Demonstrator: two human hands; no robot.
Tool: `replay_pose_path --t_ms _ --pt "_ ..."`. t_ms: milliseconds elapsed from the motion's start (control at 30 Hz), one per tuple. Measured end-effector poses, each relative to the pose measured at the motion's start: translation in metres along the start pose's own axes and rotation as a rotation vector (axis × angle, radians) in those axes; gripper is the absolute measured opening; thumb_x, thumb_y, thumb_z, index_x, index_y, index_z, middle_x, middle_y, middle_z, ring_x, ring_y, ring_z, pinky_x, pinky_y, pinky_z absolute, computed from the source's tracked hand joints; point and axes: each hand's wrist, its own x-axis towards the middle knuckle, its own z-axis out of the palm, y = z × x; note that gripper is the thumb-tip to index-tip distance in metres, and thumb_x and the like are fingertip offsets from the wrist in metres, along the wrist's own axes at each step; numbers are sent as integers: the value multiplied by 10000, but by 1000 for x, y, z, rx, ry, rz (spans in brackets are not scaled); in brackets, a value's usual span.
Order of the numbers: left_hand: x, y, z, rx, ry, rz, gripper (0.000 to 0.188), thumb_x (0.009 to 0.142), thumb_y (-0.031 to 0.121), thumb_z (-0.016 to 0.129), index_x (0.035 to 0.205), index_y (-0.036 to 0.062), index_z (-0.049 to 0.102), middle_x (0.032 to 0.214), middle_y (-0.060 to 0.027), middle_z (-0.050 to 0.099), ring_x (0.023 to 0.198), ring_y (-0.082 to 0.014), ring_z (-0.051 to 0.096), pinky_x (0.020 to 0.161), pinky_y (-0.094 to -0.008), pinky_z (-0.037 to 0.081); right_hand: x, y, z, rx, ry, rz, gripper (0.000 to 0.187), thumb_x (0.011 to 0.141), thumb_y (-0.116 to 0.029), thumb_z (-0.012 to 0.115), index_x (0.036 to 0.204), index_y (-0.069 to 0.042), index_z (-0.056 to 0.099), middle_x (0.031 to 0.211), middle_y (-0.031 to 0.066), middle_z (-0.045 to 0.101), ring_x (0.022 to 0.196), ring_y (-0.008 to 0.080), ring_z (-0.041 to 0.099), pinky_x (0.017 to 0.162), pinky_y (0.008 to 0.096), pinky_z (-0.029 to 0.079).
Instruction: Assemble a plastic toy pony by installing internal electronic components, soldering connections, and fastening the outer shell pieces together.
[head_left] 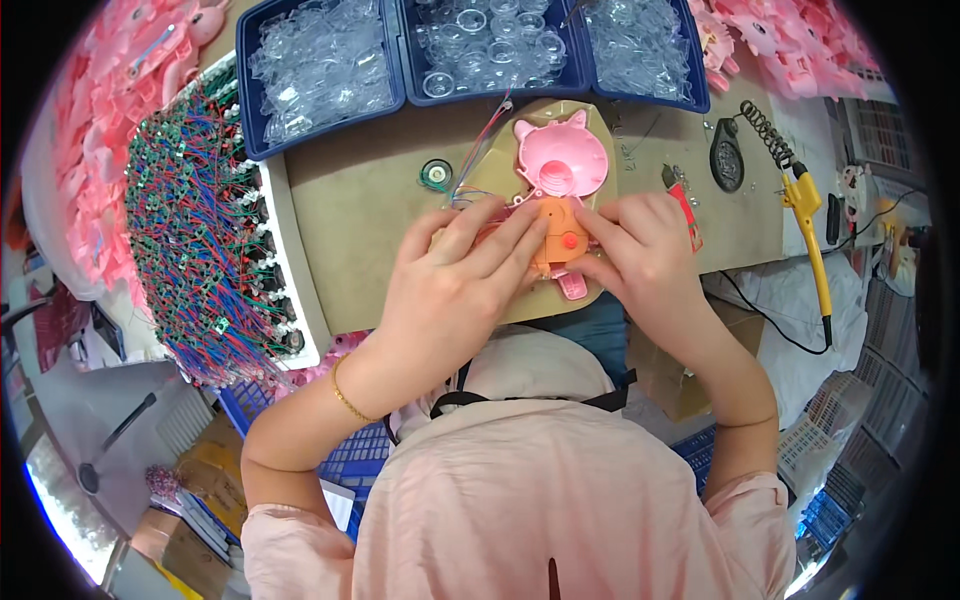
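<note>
A pink animal-shaped toy shell [590, 160] with ears lies hollow side up in front of me. Over its lower half sits an orange plastic housing [556, 218] with a red round knob [570, 241]. My left hand [455, 265] grips the housing's left side, fingers stretched across its edge. From the right, my right hand [645, 245] presses its fingertips and thumb to the housing's other side. Thin wires [488, 135] run up from beside the left fingers, and a small round speaker [436, 175] lies near them. The palms hide the housing's underside.
Blue bins [400, 90] of clear plastic parts line the back. A white tray [300, 285] holds wired circuit boards [195, 240] at left. At right lie a yellow-handled soldering iron [808, 205], its coiled holder, and a red item [687, 215]. Pink shells [800, 45] pile at both back corners.
</note>
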Motion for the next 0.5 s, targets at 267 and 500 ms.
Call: replay_pose_path --t_ms 267,500 --pt "-3 -5 -8 -133 116 -81 245 775 162 640 1014 107 647 1103 -38 602 1012 -212 545 839 -353 418 47 9 -20 614 -144 232 322 766 -159 660 1045 -7 608 786 58 581 700 145 558 623 275 443" --pt "-2 -26 -14 -482 71 -760 195 747 201 666 850 36 658 833 -119 610 799 -287 570 707 -372 448 101 -2 15 1222 -577 662 288 872 -220 568 1032 18 594 674 6 549 547 50 498 467 216 405"
